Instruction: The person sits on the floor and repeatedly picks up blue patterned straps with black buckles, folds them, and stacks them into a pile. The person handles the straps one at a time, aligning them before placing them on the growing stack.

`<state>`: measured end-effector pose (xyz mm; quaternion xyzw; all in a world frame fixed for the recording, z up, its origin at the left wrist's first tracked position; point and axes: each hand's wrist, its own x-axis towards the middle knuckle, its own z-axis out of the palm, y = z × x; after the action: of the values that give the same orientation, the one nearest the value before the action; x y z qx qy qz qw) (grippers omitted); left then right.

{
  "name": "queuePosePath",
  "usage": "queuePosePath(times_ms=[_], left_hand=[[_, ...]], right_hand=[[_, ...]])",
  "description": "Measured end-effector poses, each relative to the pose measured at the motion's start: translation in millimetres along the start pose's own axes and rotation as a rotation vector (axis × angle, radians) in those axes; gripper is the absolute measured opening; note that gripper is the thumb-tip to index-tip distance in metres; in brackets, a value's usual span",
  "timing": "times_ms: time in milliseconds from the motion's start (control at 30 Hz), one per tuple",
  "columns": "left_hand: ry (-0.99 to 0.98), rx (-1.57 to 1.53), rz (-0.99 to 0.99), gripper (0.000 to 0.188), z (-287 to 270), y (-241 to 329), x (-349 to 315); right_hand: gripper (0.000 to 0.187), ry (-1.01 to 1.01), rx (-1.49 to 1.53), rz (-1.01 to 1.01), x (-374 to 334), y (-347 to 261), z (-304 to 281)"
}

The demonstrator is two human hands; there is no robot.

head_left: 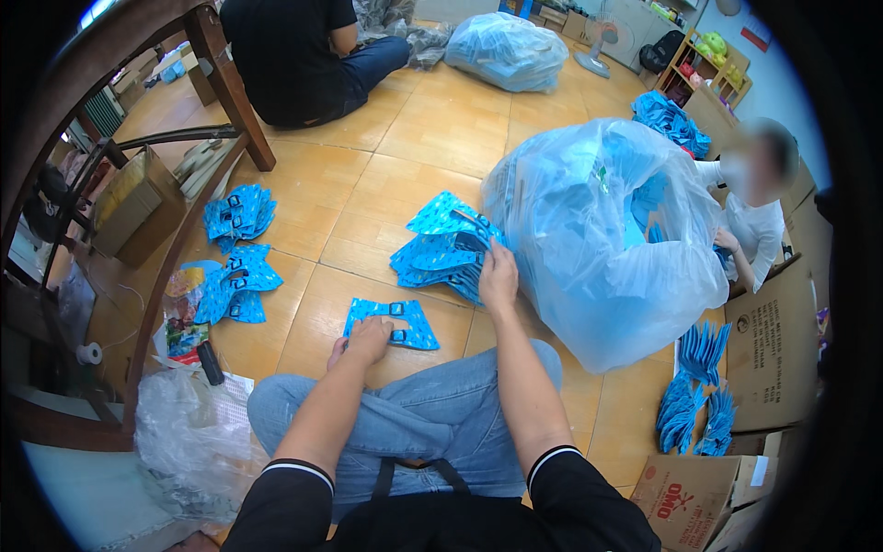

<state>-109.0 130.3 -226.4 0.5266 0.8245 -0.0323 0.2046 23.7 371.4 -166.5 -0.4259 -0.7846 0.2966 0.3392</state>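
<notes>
A blue patterned fabric piece [416, 329] with black buckles and a central cut-out lies on the floor before my crossed legs. My left hand [366, 340] rests over its lower left part, fingers lying on the cloth and thumb apart. Up and to the right, a fanned stack of similar blue fabric pieces [440, 250] sits beside a big clear plastic bag [589, 267]. My right hand [498, 274] is closed on the right edge of that stack; its fingertips are partly hidden. More blue material shows inside the bag.
Two buckled blue stacks [241, 283] lie at left near a wooden frame [225, 74]. Blue bundles [682, 405] and cardboard boxes [694, 497] stand at right. One person [290, 64] sits ahead; another [754, 221] is behind the bag. Crumpled clear plastic [189, 423] lies at lower left.
</notes>
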Motion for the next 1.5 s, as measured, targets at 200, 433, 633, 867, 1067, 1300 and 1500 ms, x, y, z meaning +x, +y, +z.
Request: queuePosePath(times_ms=[200, 433, 633, 867, 1067, 1300, 1500], left_hand=[[0.033, 0.037, -0.011, 0.025, 0.4, 3.0, 2.3], [0.22, -0.166, -0.065, 0.026, -74.8, 4.5, -17.4], [0.727, -0.295, -0.013, 0.022, -157.3, 0.9, -58.0], [0.963, -0.292, 0.241, 0.028, -163.5, 20.7, -50.2], [1.0, -0.569, 0.135, 0.066, -160.4, -6.5, -43.5], [0.551, -1.522, 0.081, 0.036, -150.6, -22.6, -28.7], [0.781, -1.629, 0.074, 0.024, -156.2, -22.5, -30.7]], right_hand=[[0.042, -0.16, -0.402, 0.192, -10.5, -2.5, -19.9], [0.04, -0.043, -0.072, -0.085, -17.7, -21.6, -18.3], [0.042, -0.436, 0.481, 0.178, -23.1, -58.7, -9.2], [0.044, -0.99, 0.939, 0.19, -18.8, -118.9, -17.6], [0.037, -0.716, 1.011, 0.175, -2.9, -115.0, -33.8], [0.026, -0.771, 1.144, 0.319, -1.6, -95.4, -27.8], [0.027, -0.604, 0.964, 0.278, 0.2, -86.9, -29.2]])
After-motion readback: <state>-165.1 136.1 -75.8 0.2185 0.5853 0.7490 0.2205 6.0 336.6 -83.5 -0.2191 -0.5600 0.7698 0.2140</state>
